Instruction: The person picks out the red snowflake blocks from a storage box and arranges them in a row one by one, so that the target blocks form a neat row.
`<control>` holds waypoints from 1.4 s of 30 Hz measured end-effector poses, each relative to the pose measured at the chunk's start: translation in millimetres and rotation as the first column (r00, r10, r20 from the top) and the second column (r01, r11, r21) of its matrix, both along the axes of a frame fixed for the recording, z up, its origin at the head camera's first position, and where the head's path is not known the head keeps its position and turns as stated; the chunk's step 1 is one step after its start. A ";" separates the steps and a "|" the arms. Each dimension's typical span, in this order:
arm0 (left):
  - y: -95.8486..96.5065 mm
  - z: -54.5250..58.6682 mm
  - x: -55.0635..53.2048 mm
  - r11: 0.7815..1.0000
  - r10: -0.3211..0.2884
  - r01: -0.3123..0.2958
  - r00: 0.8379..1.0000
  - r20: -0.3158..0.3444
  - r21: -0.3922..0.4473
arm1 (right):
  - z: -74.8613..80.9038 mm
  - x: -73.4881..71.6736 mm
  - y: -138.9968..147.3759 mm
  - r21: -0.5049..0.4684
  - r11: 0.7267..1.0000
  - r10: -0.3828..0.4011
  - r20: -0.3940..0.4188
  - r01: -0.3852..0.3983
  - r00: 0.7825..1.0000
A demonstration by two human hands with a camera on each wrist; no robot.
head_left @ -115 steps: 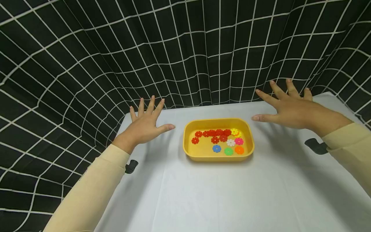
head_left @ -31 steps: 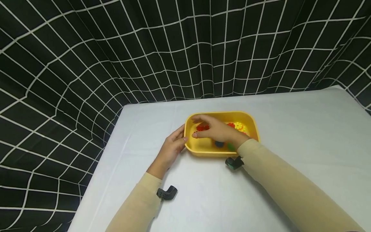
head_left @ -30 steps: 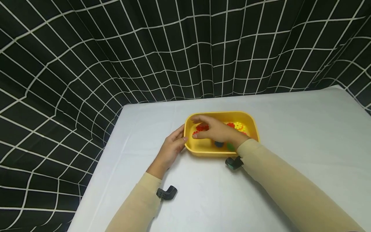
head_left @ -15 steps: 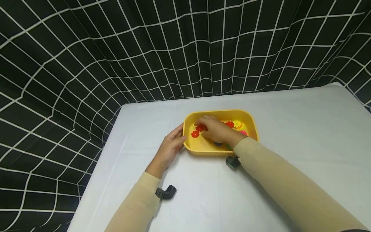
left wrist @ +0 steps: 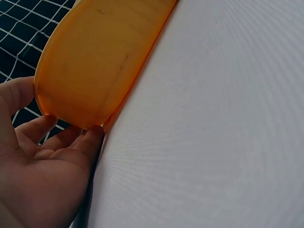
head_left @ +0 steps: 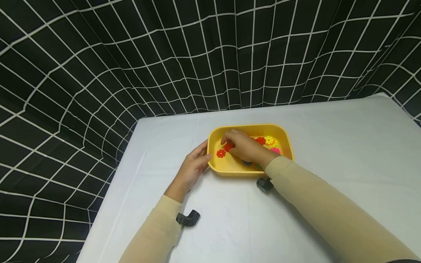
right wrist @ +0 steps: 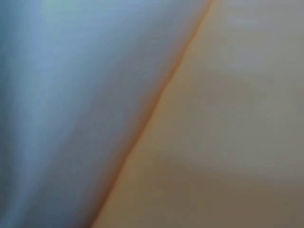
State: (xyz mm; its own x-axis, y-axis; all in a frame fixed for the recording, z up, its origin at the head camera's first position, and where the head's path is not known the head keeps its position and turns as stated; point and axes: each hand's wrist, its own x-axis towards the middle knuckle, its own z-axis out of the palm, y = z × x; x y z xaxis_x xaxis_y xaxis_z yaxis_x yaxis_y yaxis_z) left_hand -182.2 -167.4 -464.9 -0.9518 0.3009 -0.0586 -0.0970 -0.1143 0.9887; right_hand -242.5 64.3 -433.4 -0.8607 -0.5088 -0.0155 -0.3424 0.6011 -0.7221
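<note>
A yellow tray (head_left: 250, 172) holds several small notched flower-shaped discs. My left hand (head_left: 191, 171) grips the tray's left end, thumb at the rim. In the left wrist view, that hand's fingertips (left wrist: 45, 122) press against the tray's outer wall (left wrist: 95, 61). My right hand (head_left: 245, 146) is down inside the tray, fingers curved. A red disc (head_left: 228, 147) shows between its thumb and index finger; I cannot tell whether they pinch it. Another red disc (head_left: 221, 153) lies just left of them. The right hand and wrist hide part of the tray's middle. The right wrist view is blurred.
Right of my hand lie more discs: a red one (head_left: 261, 141), a yellow one (head_left: 269, 140) and a pink one (head_left: 275, 150). White cloth (head_left: 230, 219) covers the table. A black gridded curtain (head_left: 184, 54) stands behind and at the left.
From spread apart above the table, both hands came to the tray. Over the last second, the right hand shifted slightly rightward, and its fingers moved in around a red disc. The left stayed.
</note>
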 end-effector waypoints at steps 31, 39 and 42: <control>0.6 -1.2 -0.3 1.000 0.009 -0.009 1.000 0.009 -0.012 | 53.2 10.1 57.1 -0.270 0.932 -0.200 0.177 0.243 0.964; 1.0 -1.4 0.7 1.000 0.020 -0.020 1.000 0.006 -0.023 | 65.7 16.3 83.4 -0.305 0.902 -0.253 0.197 0.305 0.947; 1.1 -2.3 0.2 1.000 0.019 -0.019 1.000 0.005 -0.018 | 66.6 17.3 95.5 -0.294 0.896 -0.284 0.197 0.333 0.938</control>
State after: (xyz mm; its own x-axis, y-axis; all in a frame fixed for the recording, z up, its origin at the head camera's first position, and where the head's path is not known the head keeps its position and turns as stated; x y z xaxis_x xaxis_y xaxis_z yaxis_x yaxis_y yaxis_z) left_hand -182.0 -166.3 -467.2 -0.9572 0.2814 -0.0683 -0.0997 -0.0987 0.9901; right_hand -225.2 159.8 -366.8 -0.9757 -0.2165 -0.0344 -0.0538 0.3888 -0.9197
